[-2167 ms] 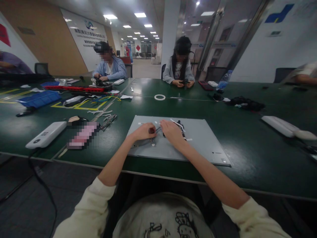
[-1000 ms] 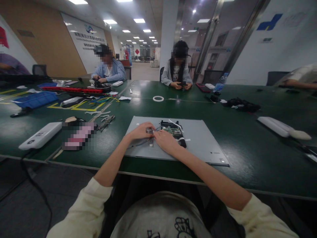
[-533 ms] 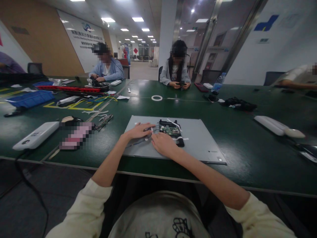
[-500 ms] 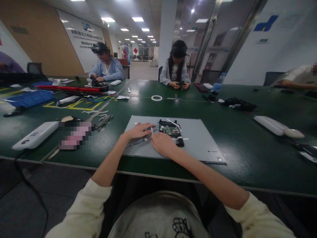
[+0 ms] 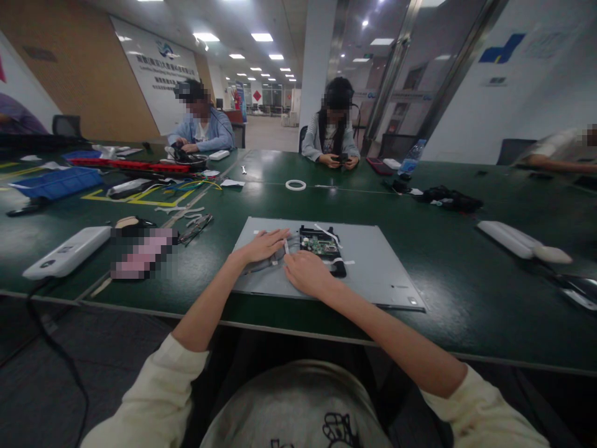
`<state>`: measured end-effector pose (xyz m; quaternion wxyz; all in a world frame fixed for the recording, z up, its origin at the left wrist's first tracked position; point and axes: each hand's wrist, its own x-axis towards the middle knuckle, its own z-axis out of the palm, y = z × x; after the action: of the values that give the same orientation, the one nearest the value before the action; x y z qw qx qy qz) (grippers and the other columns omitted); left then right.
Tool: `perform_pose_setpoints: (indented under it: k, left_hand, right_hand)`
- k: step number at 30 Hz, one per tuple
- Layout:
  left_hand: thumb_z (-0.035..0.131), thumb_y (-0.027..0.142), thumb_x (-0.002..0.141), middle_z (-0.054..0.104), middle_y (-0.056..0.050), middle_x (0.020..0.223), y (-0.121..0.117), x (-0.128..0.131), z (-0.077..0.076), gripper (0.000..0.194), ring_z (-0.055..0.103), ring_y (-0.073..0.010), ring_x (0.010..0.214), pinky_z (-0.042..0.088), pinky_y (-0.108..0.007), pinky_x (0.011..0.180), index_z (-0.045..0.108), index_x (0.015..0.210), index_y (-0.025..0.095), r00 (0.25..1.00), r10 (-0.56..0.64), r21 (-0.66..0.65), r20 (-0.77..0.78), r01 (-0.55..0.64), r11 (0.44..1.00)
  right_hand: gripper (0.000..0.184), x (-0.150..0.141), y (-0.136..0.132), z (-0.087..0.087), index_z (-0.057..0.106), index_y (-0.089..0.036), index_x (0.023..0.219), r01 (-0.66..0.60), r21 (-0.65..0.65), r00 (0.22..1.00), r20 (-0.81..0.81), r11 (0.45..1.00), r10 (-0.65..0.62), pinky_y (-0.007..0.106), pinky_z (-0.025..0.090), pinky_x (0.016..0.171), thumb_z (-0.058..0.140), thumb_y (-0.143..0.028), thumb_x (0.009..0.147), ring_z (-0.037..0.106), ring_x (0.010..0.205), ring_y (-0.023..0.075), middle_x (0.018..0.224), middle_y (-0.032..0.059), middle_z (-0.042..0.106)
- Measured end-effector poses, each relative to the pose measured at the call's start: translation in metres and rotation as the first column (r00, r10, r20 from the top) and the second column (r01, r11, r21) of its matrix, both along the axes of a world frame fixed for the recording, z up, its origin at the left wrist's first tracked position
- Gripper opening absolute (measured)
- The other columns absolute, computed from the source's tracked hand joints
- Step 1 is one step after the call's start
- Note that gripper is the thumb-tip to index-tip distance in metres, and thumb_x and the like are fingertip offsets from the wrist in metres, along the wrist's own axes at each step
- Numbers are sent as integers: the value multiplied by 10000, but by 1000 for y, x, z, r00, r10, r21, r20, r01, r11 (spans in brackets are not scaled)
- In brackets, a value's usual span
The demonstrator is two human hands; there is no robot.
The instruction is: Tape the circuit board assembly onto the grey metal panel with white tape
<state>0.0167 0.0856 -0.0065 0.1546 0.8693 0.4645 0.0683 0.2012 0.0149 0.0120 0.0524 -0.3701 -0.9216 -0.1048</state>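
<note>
A flat grey panel [image 5: 373, 274] lies in front of me, with a green circuit board [image 5: 319, 244] in a black bracket [image 5: 339, 269] on it. Grey cables [image 5: 261, 267] run over the panel left of the board. My left hand [image 5: 263, 244] lies over the cables, its fingers stretched out to the right. My right hand [image 5: 305, 270] has its fingers closed at the lower end of a narrow white tape strip [image 5: 286, 247], beside the cables. Its fingertips are partly hidden. Another white strip [image 5: 328, 233] lies across the board's top.
A white tape roll [image 5: 295, 185] lies beyond the panel. To the left are a white power bank [image 5: 68, 252], a pink object [image 5: 144, 254] and a blue tray [image 5: 56, 185]. Another white device [image 5: 506, 239] lies at right. Two people [image 5: 200, 127] sit across the table [image 5: 448, 261].
My left fingers have flattened and straightened over the cables, drawing slightly away from the right fingertips. The white strip between the hands shows more. My right hand has barely moved.
</note>
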Motion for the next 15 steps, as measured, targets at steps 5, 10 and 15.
perform_pose_setpoints:
  k: [5, 10, 15]
  left_hand:
    - [139, 393, 952, 207, 2, 1501, -2, 1, 0, 497, 151, -181, 1391, 112, -436, 1106, 229, 1422, 259, 1000, 2, -9, 5, -2, 1000]
    - [156, 440, 942, 265, -11, 1483, -1, -4, 5, 531, 219, -178, 1373, 108, -404, 1121, 266, 1414, 223, 995, 9, -45, 104, -4, 999]
    - [191, 508, 931, 325, -6, 1461, 3, -12, 8, 563, 287, -153, 1345, 168, -284, 1116, 370, 1372, 207, 971, -9, -44, 238, 20, 999]
  right_hand:
    - [268, 1, 0, 2, 571, -110, 951, -2, -15, 1000, 4, 1000, 2, 327, 417, 795, 341, -245, 923, 591, 879, 226, 903, 129, 637]
    - [278, 1, 1, 2, 575, -110, 950, -17, -27, 1000, 7, 999, 18, 326, 410, 807, 326, -232, 927, 592, 881, 220, 911, 129, 640]
    - [302, 1, 0, 5, 575, -123, 954, -14, -54, 1000, 2, 998, 14, 318, 410, 783, 301, -248, 937, 596, 865, 218, 889, 122, 642]
